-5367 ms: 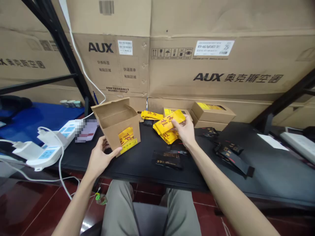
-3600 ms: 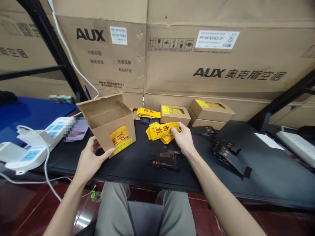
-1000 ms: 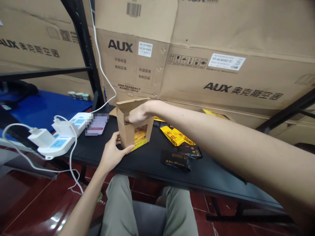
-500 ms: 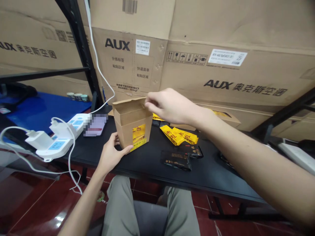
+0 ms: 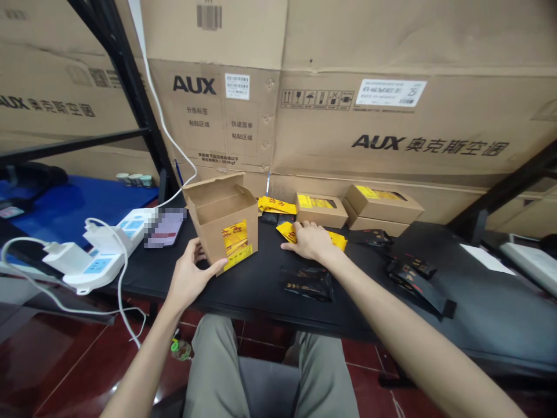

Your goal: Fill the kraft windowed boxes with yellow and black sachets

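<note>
Your left hand [image 5: 190,273] pinches a lower side of the open, windowed kraft carton [image 5: 214,229] on the black table [image 5: 256,290]. Your right hand [image 5: 312,241] lies over yellow packets [image 5: 285,232] right of it; whether it grips one, I cannot tell.

Compared with one second ago, the right hand [image 5: 310,239] is out of the open carton [image 5: 209,232]. Now it is at three o'clock from the carton and covers part of the yellow packets [image 5: 286,233]. The forearm [image 5: 385,302] lies lower, toward five o'clock from this hand. Thus it uncovers the small boxes [image 5: 322,216], at one and two o'clock, and the dark packets [image 5: 413,282], between three and four o'clock.
</note>
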Motion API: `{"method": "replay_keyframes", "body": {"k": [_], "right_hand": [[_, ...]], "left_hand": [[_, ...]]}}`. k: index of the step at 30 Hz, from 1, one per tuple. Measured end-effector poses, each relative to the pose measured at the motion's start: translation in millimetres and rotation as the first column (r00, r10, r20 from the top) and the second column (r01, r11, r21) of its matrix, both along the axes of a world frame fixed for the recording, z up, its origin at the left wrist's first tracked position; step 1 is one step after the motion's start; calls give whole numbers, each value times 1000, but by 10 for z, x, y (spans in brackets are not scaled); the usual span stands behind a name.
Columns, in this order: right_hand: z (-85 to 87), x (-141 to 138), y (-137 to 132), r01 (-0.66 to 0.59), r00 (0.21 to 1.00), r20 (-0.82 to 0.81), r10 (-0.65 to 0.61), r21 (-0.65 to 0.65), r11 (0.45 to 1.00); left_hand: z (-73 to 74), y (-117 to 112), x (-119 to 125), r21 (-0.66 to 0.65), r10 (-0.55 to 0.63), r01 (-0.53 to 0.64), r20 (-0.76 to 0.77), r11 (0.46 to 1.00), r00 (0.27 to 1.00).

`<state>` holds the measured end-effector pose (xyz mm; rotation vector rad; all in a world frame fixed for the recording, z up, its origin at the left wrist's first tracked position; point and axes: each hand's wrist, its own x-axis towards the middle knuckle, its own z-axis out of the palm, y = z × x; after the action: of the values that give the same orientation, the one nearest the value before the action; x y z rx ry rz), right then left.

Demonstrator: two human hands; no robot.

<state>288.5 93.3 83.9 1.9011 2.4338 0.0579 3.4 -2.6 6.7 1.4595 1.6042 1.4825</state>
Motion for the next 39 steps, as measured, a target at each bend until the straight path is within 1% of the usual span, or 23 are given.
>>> {"method": "replay_keyframes", "body": {"k": [5, 7, 9, 11, 13, 15, 16, 17, 19, 21, 25, 27, 28, 32, 35, 37, 39], "right_hand": [[-159, 36, -96, -53, 995, -81, 64, 124, 991], [-207, 69, -123, -60, 981, -174, 91, 174, 983], [-251, 118, -128, -56, 943, -310, 122, 215, 975], [-288, 180, -112, -44, 864, -480, 155, 234, 971], [-316, 246, -83, -8, 738, -655, 163, 233, 972], [-334, 304, -52, 55, 613, -778, 140, 219, 974], [-338, 327, -39, 86, 570, -812, 126, 212, 974], [-339, 346, -30, 114, 541, -833, 115, 207, 972], [-331, 368, -24, 151, 515, -851, 103, 208, 966], [-316, 374, -32, 180, 520, -849, 94, 216, 960], [-291, 362, -66, 244, 555, -830, 54, 225, 943], [-293, 357, -76, 265, 540, -840, 59, 236, 935], [-298, 356, -76, 263, 513, -855, 78, 243, 934], [-340, 385, -36, 230, 363, -915, 175, 270, 935], [-383, 433, 25, 275, 282, -944, 170, 249, 929], [-406, 458, 62, 298, 188, -970, 156, 208, 932], [-410, 462, 79, 298, 68, -987, 143, 156, 942]], "left_hand": [[-68, 31, -39, 12, -13, 13, -2, 1000, 1000], [-73, 31, -45, 9, -15, 15, -4, 1000, 1000], [-65, 24, -42, -2, -9, 9, -5, 1000, 1000], [-49, 12, -31, -14, 2, -2, -4, 1000, 1000], [-33, -1, -19, -25, 6, -6, 3, 1000, 1000], [-23, -10, -10, -31, 6, -5, 14, 999, 1000], [-21, -13, -7, -35, 7, -6, 18, 999, 1000], [-20, -15, -6, -38, 11, -10, 21, 999, 1000], [-22, -19, -7, -44, 23, -22, 23, 999, 999], [-25, -21, -7, -47, 29, -28, 23, 998, 999], [-20, -24, -1, -45, 29, -27, 31, 999, 999], [-13, -26, 6, -53, 35, -33, 41, 998, 999], [-9, -27, 10, -58, 38, -35, 47, 998, 998], [-3, -27, 19, -68, 44, -40, 56, 997, 997], [-9, -24, 17, -58, 40, -37, 53, 998, 998], [-13, -24, 14, -53, 40, -38, 43, 998, 998], [-13, -27, 14, -48, 38, -36, 31, 998, 999]]}}
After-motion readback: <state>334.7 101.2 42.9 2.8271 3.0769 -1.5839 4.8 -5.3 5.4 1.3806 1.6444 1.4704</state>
